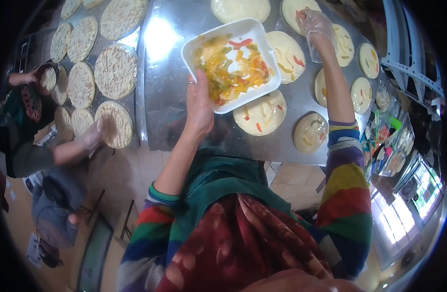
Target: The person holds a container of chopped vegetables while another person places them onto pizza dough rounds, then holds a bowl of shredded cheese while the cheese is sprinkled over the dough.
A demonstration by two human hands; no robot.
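My left hand (200, 106) is bare and grips the near left edge of a white tray (271, 54), thumb over the rim. Strips of yellow, green and red pepper (233, 73) lie in the tray. At the far right my right hand (317, 30), in a clear plastic glove, is over a pale dough round (308, 6). Its fingers are pinched together, with red pepper strips (300, 14) at the tips. Dough rounds near the tray, such as one below it (260, 117) and another beside it (284, 53), carry scattered pepper strips.
A metal table (170, 131) lies under everything. On the left, several rounds with a crumbly topping (115, 70) cover another surface. A co-worker's gloved hand (93, 135) is over one, and their other hand holds a bowl (47, 78). Packaged items (393, 141) are at right.
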